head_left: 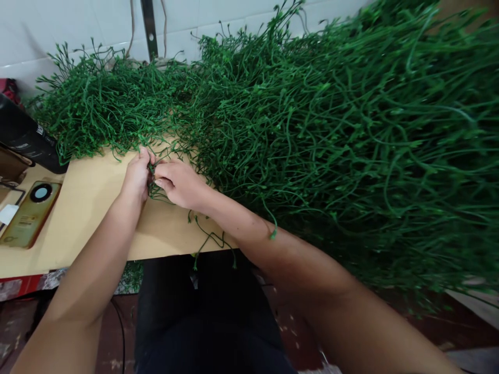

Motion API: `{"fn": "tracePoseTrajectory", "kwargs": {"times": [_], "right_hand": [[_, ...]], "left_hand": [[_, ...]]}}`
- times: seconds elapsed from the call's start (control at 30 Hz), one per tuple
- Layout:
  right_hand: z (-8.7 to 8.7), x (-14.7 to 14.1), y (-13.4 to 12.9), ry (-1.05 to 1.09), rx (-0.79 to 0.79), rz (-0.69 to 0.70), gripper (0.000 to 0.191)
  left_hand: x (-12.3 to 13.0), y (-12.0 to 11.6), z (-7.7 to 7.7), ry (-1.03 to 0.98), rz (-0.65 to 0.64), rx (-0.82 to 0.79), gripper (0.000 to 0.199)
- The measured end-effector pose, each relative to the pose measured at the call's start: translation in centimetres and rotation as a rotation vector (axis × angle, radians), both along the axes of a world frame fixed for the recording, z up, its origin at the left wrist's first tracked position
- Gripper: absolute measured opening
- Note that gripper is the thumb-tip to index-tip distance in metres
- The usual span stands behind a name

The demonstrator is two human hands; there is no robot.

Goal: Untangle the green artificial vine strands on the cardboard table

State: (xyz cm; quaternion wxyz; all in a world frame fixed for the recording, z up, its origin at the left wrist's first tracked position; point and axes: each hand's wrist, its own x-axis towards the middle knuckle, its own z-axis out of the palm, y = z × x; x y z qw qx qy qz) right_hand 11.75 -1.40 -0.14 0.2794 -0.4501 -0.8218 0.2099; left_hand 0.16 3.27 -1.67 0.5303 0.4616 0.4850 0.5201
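Stems (151,169) pinched between left hand (136,175) and right hand (178,183), narrow grip; ends poke out toward front edge of surface (93,192). Green pile (331,130) sits to the right, right hand nearer.

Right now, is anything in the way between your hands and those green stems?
Nothing I can see. The left hand and right hand are right at the green stems; the phone and black container lie off to the left.
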Motion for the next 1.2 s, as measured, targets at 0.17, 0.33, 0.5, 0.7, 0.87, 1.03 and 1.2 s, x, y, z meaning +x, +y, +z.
{"fn": "tracePoseTrajectory", "kwargs": {"times": [0.17, 0.33, 0.5, 0.7, 0.87, 1.03, 1.2], "right_hand": [[0.5, 0.2, 0.1, 0.057, -0.039, 0.053, 0.021], [-0.6, 0.3, 0.5, 0.116, -0.014, -0.143, 0.013], [-2.1, 0.5, 0.9, 0.126, 0.165, -0.322, 0.017], [-2.5, 0.0, 1.4, 0.142, 0.119, -0.310, 0.022], [-2.0, 0.0, 1.7, 0.113, 0.044, -0.223, 0.014], [-1.4, 0.3, 1.6, 0.156, -0.017, -0.240, 0.011], [-1.2, 0.6, 1.5, 0.226, -0.037, -0.266, 0.004]], "left_hand": [[-0.3, 0.5, -0.4, 0.022, 0.012, -0.014, 0.057], [-0.6, 0.4, 0.2, -0.039, -0.030, -0.066, 0.052], [-0.5, -0.3, 0.4, -0.046, -0.131, -0.066, 0.046], [-0.3, -0.4, 0.2, -0.041, -0.202, -0.032, 0.046], [-0.1, -0.5, 0.5, -0.056, -0.235, -0.043, 0.045], [-0.1, -0.8, 0.8, -0.057, -0.257, -0.047, 0.039], [-0.2, -0.9, 0.6, -0.057, -0.258, -0.015, 0.023]]}}
